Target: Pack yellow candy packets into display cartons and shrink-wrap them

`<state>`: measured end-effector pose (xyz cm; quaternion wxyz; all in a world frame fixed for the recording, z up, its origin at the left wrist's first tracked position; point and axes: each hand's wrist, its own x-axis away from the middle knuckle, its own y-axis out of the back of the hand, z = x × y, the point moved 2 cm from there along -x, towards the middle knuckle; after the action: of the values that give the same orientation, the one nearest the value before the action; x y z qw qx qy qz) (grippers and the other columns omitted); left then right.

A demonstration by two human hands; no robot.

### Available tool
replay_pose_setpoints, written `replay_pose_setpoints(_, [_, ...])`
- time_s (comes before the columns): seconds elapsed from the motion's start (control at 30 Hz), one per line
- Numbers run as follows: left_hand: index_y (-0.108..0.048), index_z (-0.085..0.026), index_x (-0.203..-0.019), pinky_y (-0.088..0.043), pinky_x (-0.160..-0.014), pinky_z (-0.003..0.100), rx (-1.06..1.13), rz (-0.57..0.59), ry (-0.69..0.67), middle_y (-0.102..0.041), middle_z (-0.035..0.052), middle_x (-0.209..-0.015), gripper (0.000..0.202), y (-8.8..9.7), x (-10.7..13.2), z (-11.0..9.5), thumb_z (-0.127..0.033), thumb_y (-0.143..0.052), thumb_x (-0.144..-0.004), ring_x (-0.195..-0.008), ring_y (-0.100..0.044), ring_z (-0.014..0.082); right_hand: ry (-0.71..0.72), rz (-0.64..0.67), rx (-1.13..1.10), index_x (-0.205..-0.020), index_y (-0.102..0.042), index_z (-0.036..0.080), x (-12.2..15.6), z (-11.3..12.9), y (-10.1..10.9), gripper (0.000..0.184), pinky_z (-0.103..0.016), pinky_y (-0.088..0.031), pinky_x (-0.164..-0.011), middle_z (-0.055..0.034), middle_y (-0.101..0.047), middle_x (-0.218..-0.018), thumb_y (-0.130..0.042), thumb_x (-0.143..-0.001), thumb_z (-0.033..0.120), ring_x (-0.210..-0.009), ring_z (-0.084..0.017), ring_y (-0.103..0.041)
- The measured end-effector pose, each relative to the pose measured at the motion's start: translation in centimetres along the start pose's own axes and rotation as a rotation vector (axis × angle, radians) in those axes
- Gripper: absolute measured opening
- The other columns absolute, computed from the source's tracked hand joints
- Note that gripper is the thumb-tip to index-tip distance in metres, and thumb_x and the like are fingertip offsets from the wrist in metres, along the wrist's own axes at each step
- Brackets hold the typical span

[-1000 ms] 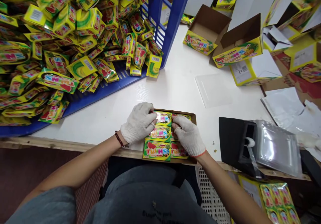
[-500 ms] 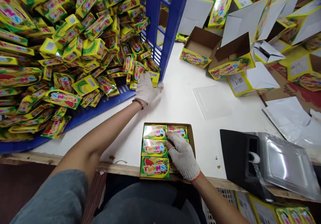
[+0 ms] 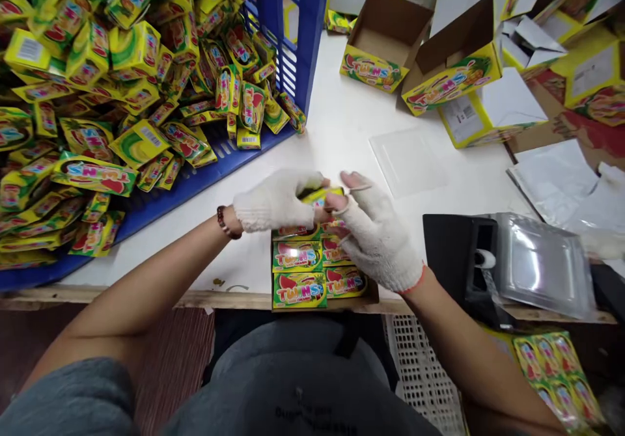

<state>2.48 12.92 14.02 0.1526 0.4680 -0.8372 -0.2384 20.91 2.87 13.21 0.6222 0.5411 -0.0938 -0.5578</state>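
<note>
My left hand (image 3: 276, 202), in a white fingerless glove, is closed on a small yellow candy box (image 3: 319, 196) held just above a brown carton (image 3: 372, 291). My right hand (image 3: 375, 234), gloved too, pinches the same small box from the other side, fingertips showing. The carton sits at the table's near edge and holds several yellow "Twins" boxes (image 3: 299, 290) laid flat in rows. Both hands hover over the carton's far end.
A blue crate (image 3: 166, 195) heaped with small yellow candy boxes fills the left. Open yellow display cartons (image 3: 374, 71) stand at the back right beside a clear plastic sheet (image 3: 407, 161). A black tape dispenser (image 3: 463, 263) with plastic film stands to the right. White table edge runs below.
My left hand went out to the crate's edge, took a small box, and came back over the carton. My right hand lifted off the packed boxes to meet it.
</note>
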Motion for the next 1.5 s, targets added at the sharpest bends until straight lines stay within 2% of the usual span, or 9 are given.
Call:
replay_pose_setpoints(0.07, [-0.075,-0.026,-0.096,-0.056,-0.077,0.033,0.066,0.291,-0.065,-0.074,0.0001,-0.085,0.032,-1.1,2.1,-1.6,-0.047,-0.078,-0.071,-0.087,-0.068,0.0208,-0.003,0.149,-0.033,-0.124,-0.063,0.024,-0.4,0.4,0.8,0.039,-0.049,-0.056,-0.093,-0.0099,-0.069,-0.110,-0.051,-0.089,0.011,-0.110,-0.028,-0.064])
replay_pose_setpoints(0.13, [-0.073,-0.024,-0.107,-0.056,-0.079,0.034,0.133,0.436,-0.109,-0.074,0.0027,-0.093,0.035,-1.6,3.2,-2.1,-0.048,-0.070,-0.081,-0.089,-0.069,0.0211,-0.136,0.266,-0.087,-0.118,-0.066,0.023,0.2,0.6,1.9,0.036,-0.044,-0.056,-0.087,-0.0081,-0.069,-0.102,-0.048,-0.088,0.011,-0.098,-0.025,-0.065])
replay_pose_setpoints(0.3, [-0.067,-0.019,-0.121,-0.054,-0.081,0.035,-0.013,0.131,-0.080,-0.072,0.0081,-0.106,0.039,-1.1,2.2,0.2,-0.039,-0.056,-0.091,-0.091,-0.067,0.0203,-0.549,0.525,-0.192,-0.096,-0.067,0.024,5.1,0.6,3.6,0.019,-0.034,-0.054,-0.072,-0.0038,-0.071,-0.090,-0.056,-0.083,0.015,-0.081,-0.022,-0.066])
replay_pose_setpoints(0.43, [-0.072,-0.018,-0.106,-0.051,-0.083,0.035,-0.338,0.153,-0.104,-0.071,0.0090,-0.101,0.031,-2.9,-1.2,1.2,-0.038,-0.057,-0.088,-0.091,-0.065,0.0223,-0.675,0.467,-0.162,-0.087,-0.061,0.023,8.0,1.2,2.4,0.010,-0.030,-0.050,-0.067,-0.0024,-0.070,-0.085,-0.055,-0.084,0.016,-0.077,-0.019,-0.065])
replay_pose_setpoints(0.73, [-0.074,-0.018,-0.104,-0.050,-0.080,0.038,-0.695,0.463,-0.051,-0.072,0.0152,-0.104,0.039,-7.7,-8.3,0.6,-0.032,-0.073,-0.068,-0.095,-0.067,0.0322,-0.439,0.494,0.053,-0.092,-0.058,0.020,9.0,2.5,1.8,0.008,-0.031,-0.042,-0.068,-0.0072,-0.065,-0.087,-0.052,-0.090,0.014,-0.078,-0.022,-0.058])
replay_pose_setpoints(0.9, [-0.072,-0.016,-0.115,-0.050,-0.092,0.043,-0.753,0.486,-0.083,-0.070,0.0205,-0.117,0.054,-9.0,-9.3,1.8,-0.026,-0.076,-0.062,-0.108,-0.066,0.0375,-0.376,0.491,-0.028,-0.090,-0.057,0.020,8.1,2.7,1.8,0.017,-0.030,-0.040,-0.068,-0.0065,-0.064,-0.092,-0.046,-0.092,0.007,-0.077,-0.018,-0.055])
replay_pose_setpoints(1.1, [-0.068,-0.015,-0.112,-0.052,-0.082,0.040,-0.729,0.398,-0.048,-0.070,0.0195,-0.111,0.048,-8.4,-8.8,2.4,-0.031,-0.075,-0.067,-0.099,-0.068,0.0353,-0.133,0.498,0.178,-0.089,-0.064,0.019,7.0,1.2,0.3,0.010,-0.034,-0.031,-0.067,-0.0069,-0.066,-0.084,-0.055,-0.092,0.018,-0.077,-0.021,-0.051])
replay_pose_setpoints(1.3, [-0.060,-0.018,-0.115,-0.052,-0.080,0.039,-0.396,-0.022,0.029,-0.066,0.0091,-0.100,0.049,-4.3,-6.0,-0.3,-0.037,-0.077,-0.073,-0.093,-0.064,0.0276,-0.015,0.431,0.242,-0.091,-0.066,0.017,7.9,1.9,-0.5,0.022,-0.035,-0.027,-0.064,-0.0078,-0.066,-0.084,-0.053,-0.100,0.033,-0.074,-0.021,-0.050])
replay_pose_setpoints(1.5, [-0.057,-0.018,-0.121,-0.054,-0.089,0.039,-0.035,0.088,-0.103,-0.070,0.0062,-0.109,0.034,-4.3,1.7,-2.5,-0.037,-0.054,-0.092,-0.096,-0.065,0.0223,0.016,0.439,0.260,-0.093,-0.068,0.019,9.1,2.9,-1.4,0.023,-0.036,-0.028,-0.064,-0.0078,-0.066,-0.084,-0.055,-0.101,0.036,-0.075,-0.022,-0.051])
